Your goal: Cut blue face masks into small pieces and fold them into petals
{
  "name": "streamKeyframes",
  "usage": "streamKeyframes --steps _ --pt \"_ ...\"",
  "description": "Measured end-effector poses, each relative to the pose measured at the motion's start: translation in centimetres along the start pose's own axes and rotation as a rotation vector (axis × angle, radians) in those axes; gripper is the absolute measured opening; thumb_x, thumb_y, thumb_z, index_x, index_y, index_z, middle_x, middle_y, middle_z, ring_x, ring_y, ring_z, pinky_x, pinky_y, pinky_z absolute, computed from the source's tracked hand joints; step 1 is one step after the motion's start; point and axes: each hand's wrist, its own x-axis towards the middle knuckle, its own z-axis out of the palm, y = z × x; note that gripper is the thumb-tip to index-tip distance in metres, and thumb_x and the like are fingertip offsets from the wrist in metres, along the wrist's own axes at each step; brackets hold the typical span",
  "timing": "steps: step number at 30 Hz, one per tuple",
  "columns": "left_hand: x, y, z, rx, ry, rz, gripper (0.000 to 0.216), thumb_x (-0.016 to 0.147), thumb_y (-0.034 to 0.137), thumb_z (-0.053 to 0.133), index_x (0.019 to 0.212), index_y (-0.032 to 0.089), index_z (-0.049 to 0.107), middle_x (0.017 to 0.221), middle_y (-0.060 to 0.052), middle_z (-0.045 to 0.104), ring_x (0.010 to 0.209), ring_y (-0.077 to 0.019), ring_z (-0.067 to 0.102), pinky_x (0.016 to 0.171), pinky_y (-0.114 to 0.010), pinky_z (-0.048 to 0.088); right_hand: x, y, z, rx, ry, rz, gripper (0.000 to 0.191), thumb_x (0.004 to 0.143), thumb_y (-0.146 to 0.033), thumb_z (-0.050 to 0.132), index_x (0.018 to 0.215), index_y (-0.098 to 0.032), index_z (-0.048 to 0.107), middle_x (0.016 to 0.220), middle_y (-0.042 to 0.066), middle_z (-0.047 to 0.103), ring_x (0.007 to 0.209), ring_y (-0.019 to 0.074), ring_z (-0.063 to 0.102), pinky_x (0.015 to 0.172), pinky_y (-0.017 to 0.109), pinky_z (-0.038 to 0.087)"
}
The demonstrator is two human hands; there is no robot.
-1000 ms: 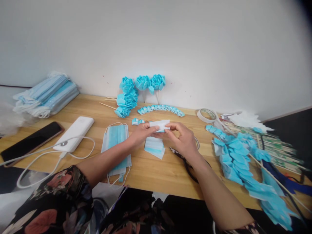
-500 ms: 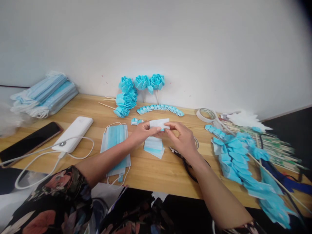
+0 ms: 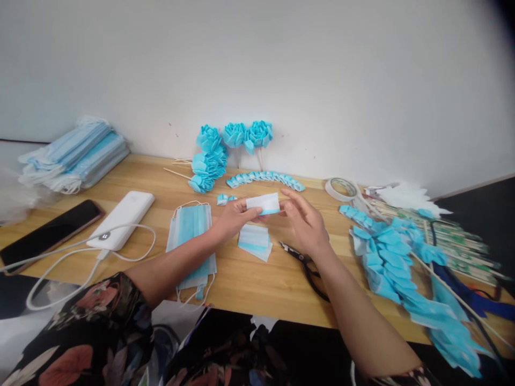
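Observation:
My left hand [image 3: 237, 219] pinches a small piece of mask fabric [image 3: 263, 202], white with a blue lower edge, between thumb and fingers. At the piece's right side is my right hand [image 3: 304, 222], its thumb and fingers apart; whether a fingertip behind the piece touches it I cannot tell. A small stack of cut mask pieces [image 3: 255, 243] lies on the table below my hands. Beside my right wrist rest black-handled scissors [image 3: 300, 256], partly hidden by the forearm. Folded blue bits [image 3: 226, 199] lie just behind my left hand.
Several blue fabric roses [image 3: 209, 166] on sticks and a curved row of folded pieces [image 3: 265, 180] are at the back. Whole masks [image 3: 189, 236], a power bank [image 3: 121, 220] and a phone [image 3: 52, 236] lie left, near a mask pile [image 3: 80, 153]. Tape [image 3: 341, 188] and blue petal strips [image 3: 386, 262] lie right.
My right hand has let go of the piece's right edge and its fingers have spread, moving slightly right. My left hand keeps its pinch, and more of the white piece shows.

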Motion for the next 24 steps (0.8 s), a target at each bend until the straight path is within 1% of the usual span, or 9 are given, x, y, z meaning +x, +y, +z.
streamKeyframes --steps 3,6,10,13,15,17,20,22,24 --pt "0.0 -0.1 0.1 0.021 -0.007 0.047 0.046 0.072 0.044 0.075 0.104 0.011 0.070 0.097 -0.010 0.075 0.090 -0.0236 0.070 0.083 -0.035 0.053 0.2 0.5 0.2 0.150 -0.084 0.046 0.055 0.086 -0.045 0.061 0.135 -0.022 0.051 0.104 0.007 0.069 0.091 0.0195 0.067 0.083 0.035 0.054" --pt "-0.1 -0.4 0.1 0.087 -0.005 0.104 0.038 0.075 0.042 0.072 0.097 0.011 0.070 0.094 -0.009 0.074 0.088 -0.0216 0.068 0.082 -0.033 0.052 0.2 0.8 0.6 0.162 -0.138 0.062 0.063 0.081 -0.038 0.067 0.139 -0.021 0.048 0.098 0.005 0.069 0.086 0.0183 0.067 0.078 0.033 0.054" --pt "-0.1 -0.6 -0.1 0.203 0.018 0.147 0.029 0.078 0.039 0.069 0.091 0.012 0.070 0.087 -0.006 0.072 0.083 -0.0198 0.066 0.075 -0.030 0.051 0.1 1.0 0.9 0.108 -0.126 0.079 0.055 0.083 -0.032 0.065 0.136 -0.022 0.053 0.089 0.002 0.069 0.079 0.0170 0.065 0.075 0.032 0.053" --pt "-0.2 -0.2 -0.1 0.186 0.031 0.181 0.030 0.077 0.040 0.071 0.091 0.013 0.071 0.088 -0.006 0.072 0.083 -0.0198 0.066 0.076 -0.029 0.051 0.0 1.2 0.9 0.121 -0.147 0.090 0.048 0.083 -0.033 0.065 0.130 -0.022 0.059 0.095 0.004 0.071 0.084 0.0182 0.066 0.078 0.033 0.053" --pt "-0.3 0.2 0.0 0.122 0.042 0.196 0.035 0.075 0.042 0.073 0.097 0.014 0.071 0.090 -0.006 0.072 0.083 -0.0194 0.066 0.077 -0.029 0.051 -0.1 1.2 1.0 0.151 -0.140 0.089 0.045 0.083 -0.034 0.065 0.126 -0.022 0.062 0.100 0.005 0.072 0.087 0.0196 0.066 0.081 0.034 0.053" --pt "-0.4 0.6 0.2 0.025 0.047 0.196 0.046 0.074 0.044 0.075 0.110 0.016 0.068 0.092 -0.006 0.072 0.082 -0.0188 0.066 0.076 -0.029 0.051 -0.1 1.0 1.0 0.177 -0.097 0.077 0.042 0.082 -0.035 0.066 0.121 -0.022 0.065 0.102 0.005 0.072 0.090 0.0205 0.066 0.083 0.035 0.053" --pt "-0.5 0.5 0.5 -0.096 -0.008 0.150 0.060 0.073 0.048 0.075 0.124 0.019 0.062 0.094 -0.007 0.072 0.082 -0.0189 0.066 0.073 -0.030 0.052 -0.1 0.6 0.9 0.191 -0.019 0.063 0.040 0.081 -0.037 0.068 0.117 -0.022 0.066 0.102 0.004 0.072 0.092 0.0205 0.066 0.085 0.035 0.052" --pt "-0.6 0.2 0.6 -0.107 -0.054 0.090 0.055 0.072 0.051 0.075 0.115 0.017 0.067 0.093 -0.007 0.071 0.079 -0.0181 0.064 0.072 -0.031 0.052 -0.1 0.4 1.0 0.209 -0.004 0.066 0.041 0.080 -0.037 0.069 0.118 -0.022 0.066 0.100 0.004 0.072 0.090 0.0199 0.066 0.084 0.034 0.053" --pt "-0.6 -0.3 0.6 -0.055 -0.048 0.028 0.046 0.072 0.053 0.074 0.095 0.013 0.073 0.084 -0.007 0.070 0.072 -0.0163 0.062 0.071 -0.031 0.051 -0.1 0.4 1.1 0.223 -0.019 0.065 0.042 0.079 -0.036 0.069 0.118 -0.021 0.065 0.098 0.004 0.072 0.087 0.0191 0.066 0.081 0.034 0.053"
